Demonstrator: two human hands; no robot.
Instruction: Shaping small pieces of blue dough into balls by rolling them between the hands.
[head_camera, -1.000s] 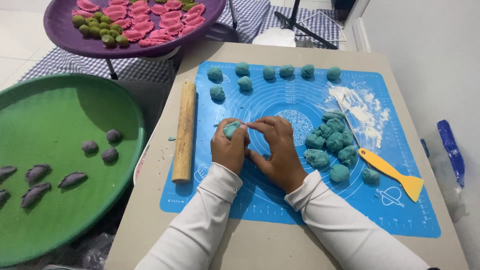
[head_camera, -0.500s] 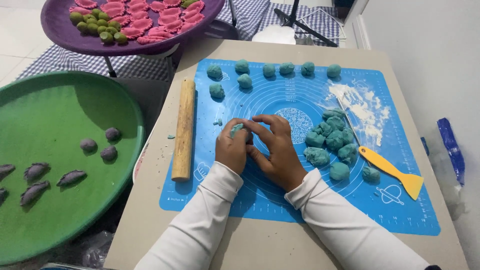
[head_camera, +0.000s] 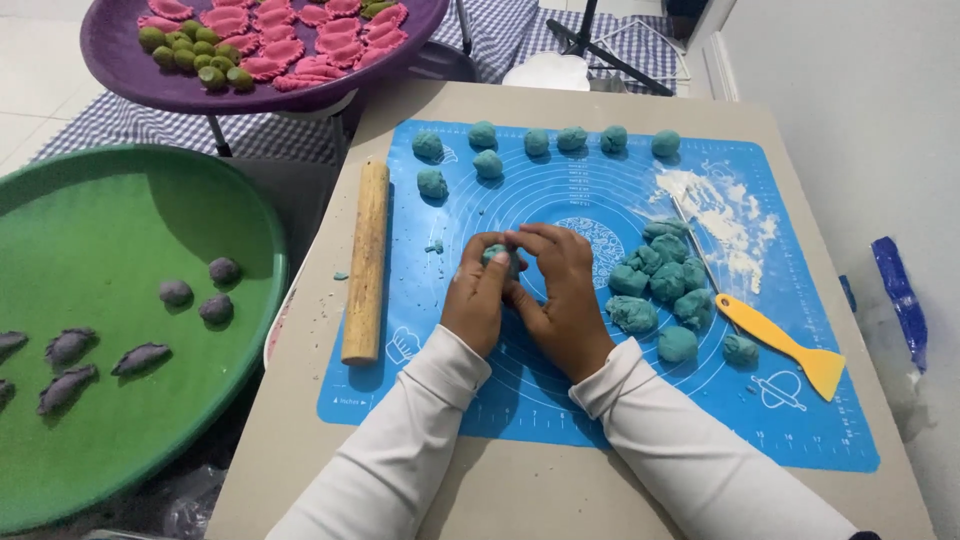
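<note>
Both hands, left hand (head_camera: 478, 300) and right hand (head_camera: 560, 295), have fingers pinching one teal dough piece (head_camera: 497, 255) over the blue mat (head_camera: 600, 400). Seven rolled balls (head_camera: 488, 163) are lined up top; a rough lump pile (head_camera: 660, 285) looks unshaped yet.

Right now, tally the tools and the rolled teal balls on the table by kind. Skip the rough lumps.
Rolled balls lying on the mat: 8
Held ball, between left hand and right hand: 1
Rolling pin: 1
Scraper: 1
Mat: 1
Total: 12
</note>
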